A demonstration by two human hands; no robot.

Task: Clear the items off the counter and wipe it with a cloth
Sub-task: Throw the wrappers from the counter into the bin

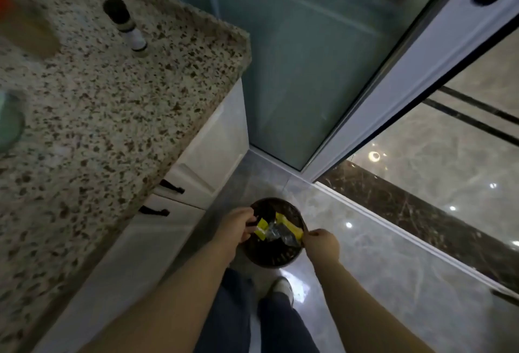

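Note:
A speckled granite counter (106,105) fills the left side. On it stands a small bottle with a dark cap and white body (126,25). A blurred amber bottle with a red top (26,25) and a green round object (9,122) sit at the left edge. Down on the floor is a dark round bin (276,258). Over the bin, my left hand (236,227) and my right hand (321,244) each pinch one end of a yellow and clear plastic wrapper (280,230).
White cabinet drawers with black handles (171,187) run under the counter. A frosted glass sliding door (309,57) with a white frame stands ahead. A glossy tiled floor (379,268) lies to the right, with a dark marble threshold (421,217). My legs and shoe (282,288) are below.

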